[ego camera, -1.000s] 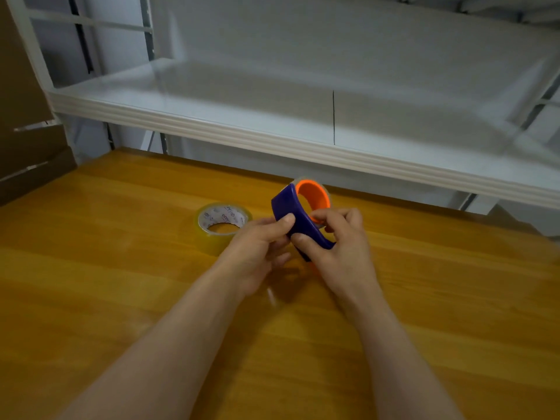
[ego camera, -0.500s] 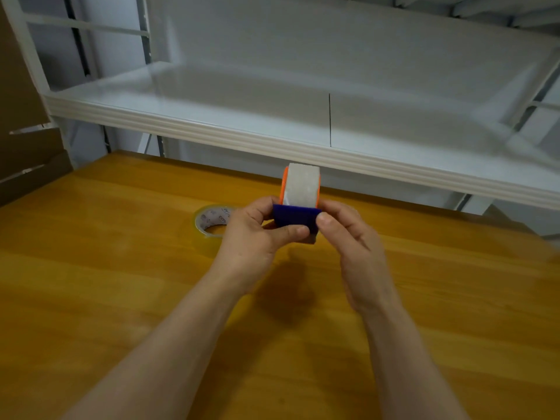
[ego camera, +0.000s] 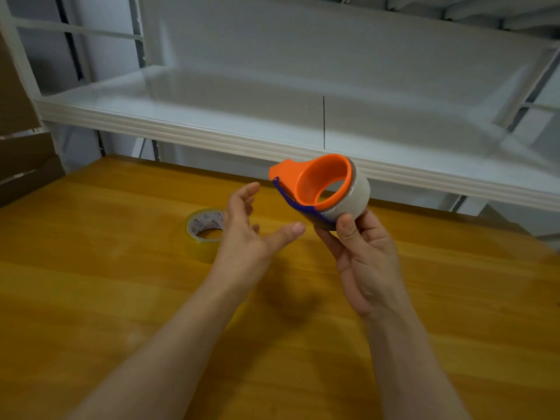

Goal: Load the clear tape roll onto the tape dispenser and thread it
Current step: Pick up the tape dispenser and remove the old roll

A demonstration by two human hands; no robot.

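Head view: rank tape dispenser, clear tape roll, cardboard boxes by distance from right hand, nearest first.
1. tape dispenser: gripped in the right hand.
2. clear tape roll: flat on the table, to the left, beyond the left hand.
3. cardboard boxes: far left, past the table's edge.

Dim, even light; soft shadows, wide-angle bending at edges.

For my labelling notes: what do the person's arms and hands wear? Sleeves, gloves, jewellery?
Nothing worn shows. The left hand and right hand are bare, without gloves or visible rings. The left forearm and right forearm are bare down to the frame edge: no sleeves, watch or bracelet.
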